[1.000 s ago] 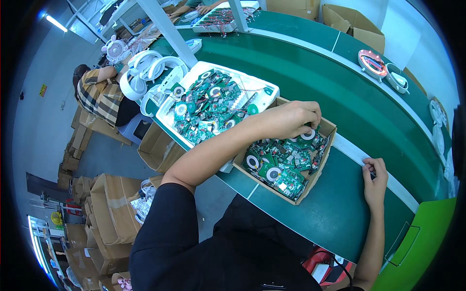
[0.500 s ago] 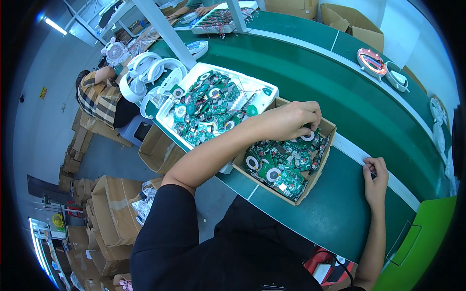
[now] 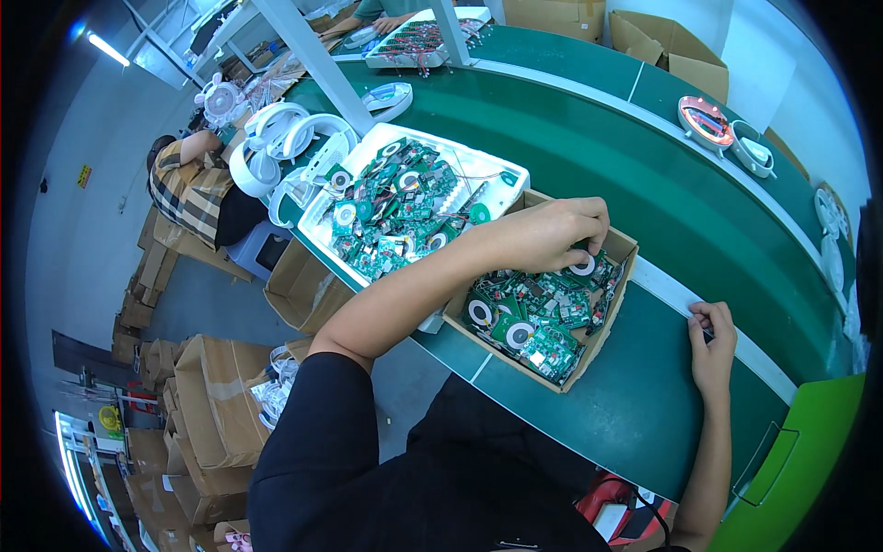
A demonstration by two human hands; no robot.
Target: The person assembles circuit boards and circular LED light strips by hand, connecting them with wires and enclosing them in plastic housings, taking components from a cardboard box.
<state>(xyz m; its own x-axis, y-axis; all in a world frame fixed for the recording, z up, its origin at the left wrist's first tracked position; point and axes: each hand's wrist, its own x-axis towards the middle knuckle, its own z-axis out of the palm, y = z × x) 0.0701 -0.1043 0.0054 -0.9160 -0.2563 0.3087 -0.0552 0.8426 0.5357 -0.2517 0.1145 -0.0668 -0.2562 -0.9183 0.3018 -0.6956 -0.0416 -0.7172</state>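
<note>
My left hand (image 3: 563, 235) reaches over an open cardboard box (image 3: 602, 345) packed with green circuit boards (image 3: 550, 350), several bearing white rings. Its fingers are pinched at a circuit board with a white ring (image 3: 582, 267) near the box's far right corner; the fingertips partly cover that board. To the right, my right hand (image 3: 714, 342) rests by the pale rail of the green bench, its fingers curled in. A small dark spot shows between thumb and fingers, too small to name. Left of the box, a white foam tray (image 3: 510, 189) is heaped with more circuit boards and wires.
A green conveyor belt (image 3: 552, 120) runs behind the rail. White round housings (image 3: 276, 138) crowd the bench at the left, beside a metal post (image 3: 317, 64). A green panel (image 3: 791, 460) stands at right. Cardboard boxes (image 3: 221, 396) are stacked lower left. Other people sit further off.
My left hand stays over the box, its fingers shifted slightly around the ringed board. My right hand has barely moved. The whole view has shifted very slightly.
</note>
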